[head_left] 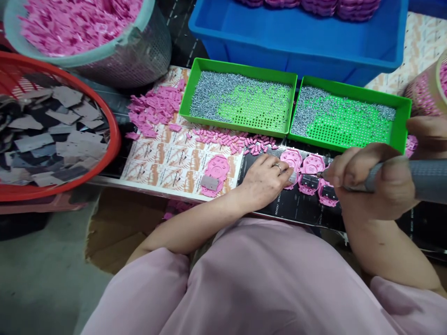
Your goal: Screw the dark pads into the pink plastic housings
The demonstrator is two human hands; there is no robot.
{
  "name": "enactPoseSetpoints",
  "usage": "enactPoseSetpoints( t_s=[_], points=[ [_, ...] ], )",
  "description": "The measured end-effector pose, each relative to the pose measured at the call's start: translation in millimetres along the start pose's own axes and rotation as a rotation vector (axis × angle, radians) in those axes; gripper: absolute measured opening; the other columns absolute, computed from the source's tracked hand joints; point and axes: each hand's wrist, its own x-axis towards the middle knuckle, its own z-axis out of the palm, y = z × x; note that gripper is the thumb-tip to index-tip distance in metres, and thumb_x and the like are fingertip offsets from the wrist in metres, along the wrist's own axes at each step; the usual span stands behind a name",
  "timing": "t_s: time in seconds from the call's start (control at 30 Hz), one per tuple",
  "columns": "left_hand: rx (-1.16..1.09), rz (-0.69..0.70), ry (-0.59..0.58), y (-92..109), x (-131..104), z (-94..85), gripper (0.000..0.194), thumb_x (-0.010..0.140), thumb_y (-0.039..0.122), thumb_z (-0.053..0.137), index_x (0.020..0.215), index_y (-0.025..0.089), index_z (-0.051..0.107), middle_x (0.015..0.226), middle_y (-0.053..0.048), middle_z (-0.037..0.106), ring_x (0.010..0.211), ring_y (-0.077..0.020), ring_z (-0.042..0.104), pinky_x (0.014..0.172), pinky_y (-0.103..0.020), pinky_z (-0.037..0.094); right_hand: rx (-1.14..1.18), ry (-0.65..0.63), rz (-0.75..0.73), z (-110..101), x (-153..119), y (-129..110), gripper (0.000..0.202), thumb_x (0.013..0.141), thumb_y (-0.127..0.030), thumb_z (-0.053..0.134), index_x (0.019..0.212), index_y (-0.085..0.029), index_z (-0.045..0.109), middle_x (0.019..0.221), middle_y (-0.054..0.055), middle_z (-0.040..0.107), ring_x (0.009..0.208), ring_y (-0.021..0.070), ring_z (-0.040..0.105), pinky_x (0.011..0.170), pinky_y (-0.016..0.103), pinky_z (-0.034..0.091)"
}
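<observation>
My left hand (263, 180), with a ring on one finger, rests at the left end of a row of pink plastic parts (313, 164), its fingertips on a part that bears a grey plate. In my right hand (372, 179) is a grey power screwdriver (428, 180), its tip over the parts beside a dark plate (309, 182). Another dark plate (328, 192) lies on a part to the right. One pink part (217, 166) with a grey plate (209, 182) lies apart, left of my left hand.
Two green trays (240, 125) (349, 145) of screws stand behind the parts. Small pink pieces (233, 141) and a pink pile (157, 109) lie nearby. A blue bin (296, 56), a pale basket (150, 51) and a red basket (113, 135) of plates surround the work area.
</observation>
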Motion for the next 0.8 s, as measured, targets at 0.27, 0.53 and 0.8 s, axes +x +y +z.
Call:
enactPoseSetpoints(
  t_s=[0.27, 0.53, 0.8],
  points=[
    [0.003, -0.017, -0.026, 2.3, 2.9, -1.1, 0.021, 0.096, 0.028, 0.052, 0.106, 0.016, 0.067, 0.1, -0.006, 0.069, 0.095, -0.0212, 0.058, 0.085, -0.036, 0.041, 0.073, -0.026, -0.047, 1.8, -0.7, 10.4, 0.027, 0.082, -0.029, 0.06, 0.057, -0.022, 0.054, 0.045, -0.007, 0.04, 0.032, 0.0085, 0.041, 0.029, 0.024, 0.035],
    [-0.024, -0.043, -0.031, 4.2, 4.0, -1.2, 0.021, 0.095, 0.029, 0.053, 0.105, 0.017, 0.067, 0.101, -0.005, 0.069, 0.098, -0.0221, 0.057, 0.086, -0.036, 0.04, -0.006, -0.136, -0.05, 4.6, -1.3, 10.5, 0.021, 0.087, -0.031, 0.06, 0.067, -0.023, 0.058, 0.046, -0.007, 0.041, 0.035, 0.0077, 0.043, 0.032, 0.024, 0.035],
    [-0.053, -0.058, -0.067, 4.9, 8.0, -5.9, 0.02, 0.094, 0.028, 0.054, 0.099, 0.017, 0.07, 0.099, -0.005, 0.069, 0.097, -0.0226, 0.057, 0.082, -0.035, 0.039, -0.108, -0.253, -0.035, -0.4, -6.2, 19.8, 0.032, 0.093, -0.03, 0.049, 0.063, -0.021, 0.051, 0.049, -0.005, 0.043, 0.039, 0.0077, 0.044, 0.035, 0.026, 0.032]
  ],
)
